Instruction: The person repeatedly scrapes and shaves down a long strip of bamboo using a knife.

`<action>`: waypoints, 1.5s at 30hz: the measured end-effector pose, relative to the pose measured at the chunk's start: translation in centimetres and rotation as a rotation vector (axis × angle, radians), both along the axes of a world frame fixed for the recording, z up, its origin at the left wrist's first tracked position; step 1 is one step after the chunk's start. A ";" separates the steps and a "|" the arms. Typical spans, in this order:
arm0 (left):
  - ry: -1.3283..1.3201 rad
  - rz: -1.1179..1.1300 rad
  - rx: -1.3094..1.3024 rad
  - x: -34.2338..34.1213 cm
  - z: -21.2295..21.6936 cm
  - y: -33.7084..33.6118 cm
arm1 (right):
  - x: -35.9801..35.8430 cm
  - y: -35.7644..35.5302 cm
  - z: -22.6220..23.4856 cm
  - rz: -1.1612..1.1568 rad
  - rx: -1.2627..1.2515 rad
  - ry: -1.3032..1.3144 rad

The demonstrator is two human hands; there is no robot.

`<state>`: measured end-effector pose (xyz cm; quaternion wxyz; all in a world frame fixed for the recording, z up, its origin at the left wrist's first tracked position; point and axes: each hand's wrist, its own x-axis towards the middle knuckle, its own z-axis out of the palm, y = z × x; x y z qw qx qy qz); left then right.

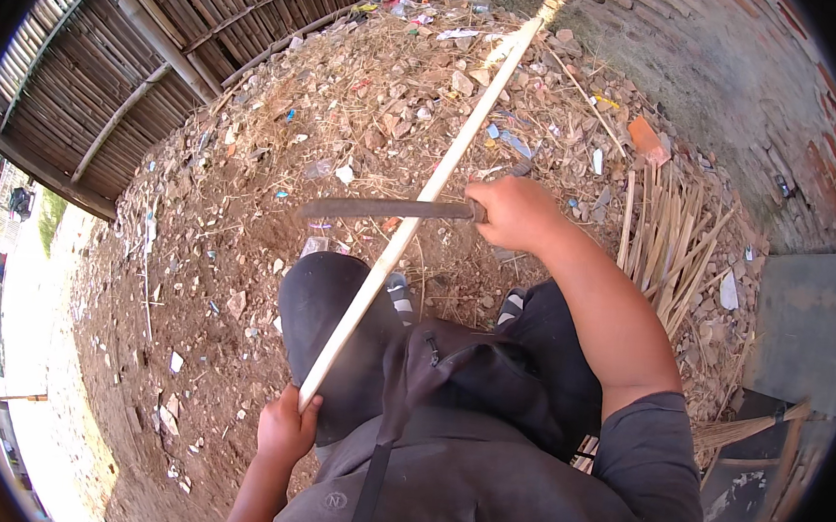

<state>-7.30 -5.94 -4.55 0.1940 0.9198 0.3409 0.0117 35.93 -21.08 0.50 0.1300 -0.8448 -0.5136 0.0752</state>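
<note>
My left hand grips the near end of a long pale bamboo strip that runs up and to the right, away from my body. My right hand is closed on the handle of a long dark blade. The blade lies level and crosses the strip about midway, touching it. My knees in dark trousers sit just below the crossing, and striped footwear shows between them.
A heap of split bamboo strips lies to my right. Dirt ground is strewn with straw, stones and litter. A bamboo fence stands at the upper left, a brick wall at the upper right, and a broom at the lower right.
</note>
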 end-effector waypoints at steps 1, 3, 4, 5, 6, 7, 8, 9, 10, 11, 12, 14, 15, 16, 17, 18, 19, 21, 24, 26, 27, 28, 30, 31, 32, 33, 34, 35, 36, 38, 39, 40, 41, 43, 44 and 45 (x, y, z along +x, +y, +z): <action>-0.003 -0.006 0.018 -0.2 -0.1 0.0 | -0.8 0.3 0.2 0.120 -0.043 -0.051; -0.008 -0.017 0.026 0.1 -0.8 -0.1 | 2.1 0.0 -1.8 0.018 0.063 0.190; -0.047 -0.011 0.020 0.1 -1.5 -0.2 | 3.5 -0.8 -2.4 -0.096 0.169 0.434; -0.094 0.000 0.026 0.5 -1.9 0.0 | 5.2 -0.7 -1.2 -0.118 0.058 0.501; -0.095 -0.001 0.025 0.4 -1.8 -0.1 | 4.8 -0.8 -1.3 -0.120 0.057 0.500; -0.081 -0.001 0.032 0.6 -1.7 -0.1 | 4.3 -0.5 -1.4 -0.156 0.114 0.379; -0.068 -0.001 0.038 0.7 -1.7 0.0 | 3.7 -0.5 -1.7 -0.192 0.168 0.257; -0.074 -0.005 0.041 0.7 -1.9 -0.1 | 3.2 -0.5 -3.5 -0.176 0.299 0.223; -0.071 -0.001 0.062 0.3 -2.1 -0.1 | 2.3 -0.2 -3.0 -0.172 0.303 0.222; -0.062 0.005 0.080 -0.2 -2.2 -0.3 | 0.8 0.0 -1.8 -0.052 0.218 0.072; -0.058 0.011 0.081 -0.4 -2.1 -0.1 | -0.4 0.2 -0.7 0.069 0.133 -0.077; -0.047 0.002 0.088 -0.5 -1.7 -0.2 | -0.4 -0.2 -0.1 0.139 -0.006 -0.205; -0.048 0.003 0.085 -0.2 -1.8 -0.4 | 1.7 -0.4 -0.7 -0.024 0.071 0.064; -0.059 0.014 0.054 -0.2 -1.8 -0.5 | 3.3 -1.2 -1.2 -0.201 0.142 0.337; -0.087 0.032 0.037 0.8 -2.0 -0.1 | 5.2 -1.1 -0.9 -0.237 0.089 0.298; -0.099 0.028 0.043 1.1 -1.9 -0.1 | 5.6 -1.2 -1.3 -0.240 0.097 0.286; -0.070 0.025 0.057 1.0 -1.9 0.1 | 5.2 -0.8 -1.9 -0.224 0.167 0.224; -0.040 0.016 0.067 0.4 -1.5 -0.1 | 3.4 -0.8 -3.7 -0.183 0.326 0.164; -0.049 0.018 0.076 -0.3 -1.3 -0.3 | -0.6 0.4 0.1 0.068 0.112 -0.089; -0.074 -0.012 0.104 -0.3 -1.2 -0.3 | 0.3 0.4 -0.3 0.153 0.036 -0.213; -0.074 -0.012 0.102 0.0 -1.8 -0.1 | 3.0 0.4 -1.1 -0.030 0.126 0.048; -0.083 0.005 0.109 -0.5 -2.5 -0.1 | 3.8 -0.5 -1.7 -0.223 0.205 0.318; -0.124 0.025 0.133 0.6 -2.8 0.2 | 5.5 -1.3 -1.3 -0.303 0.177 0.208; -0.091 0.021 0.144 0.4 -2.1 0.0 | 5.8 -1.3 -1.4 -0.382 0.145 0.116; -0.058 0.015 0.154 0.4 -1.7 -0.1 | 5.7 -1.2 -1.6 -0.384 0.151 0.113; -0.062 0.011 0.158 0.4 -1.8 -0.1 | 5.0 -1.1 -2.1 -0.347 0.225 0.157; -0.084 0.012 0.132 0.0 -1.9 -0.1 | 4.1 -0.7 -2.5 -0.305 0.298 0.205; -0.103 0.012 0.100 -0.3 -2.0 -0.1 | 2.9 -0.6 -2.1 -0.168 0.304 0.042; -0.099 0.011 0.099 -0.4 -1.9 0.0 | 1.8 -0.4 -1.4 -0.169 0.302 0.046; -0.086 -0.005 0.106 -0.5 -1.9 0.2 | 0.2 -0.1 0.3 0.204 0.032 -0.220; -0.084 0.000 0.104 -0.5 -2.4 0.7 | 0.8 -0.3 -0.4 0.194 0.098 -0.173; -0.117 0.003 0.079 -0.4 -3.1 1.0 | 2.8 -1.2 -0.9 0.188 0.092 -0.171; -0.149 -0.007 0.048 -0.4 -3.4 1.1 | 5.6 -2.4 -1.5 -0.063 0.182 0.059; -0.146 -0.003 0.082 -0.2 -3.5 1.0 | 7.3 -2.3 -1.0 -0.314 0.275 0.123; -0.134 0.001 0.111 -0.4 -3.5 1.1 | 6.4 -1.9 -1.2 -0.311 0.283 0.121; -0.165 -0.009 0.097 -0.5 -3.6 1.4 | 5.2 -1.3 -1.3 -0.318 0.315 0.185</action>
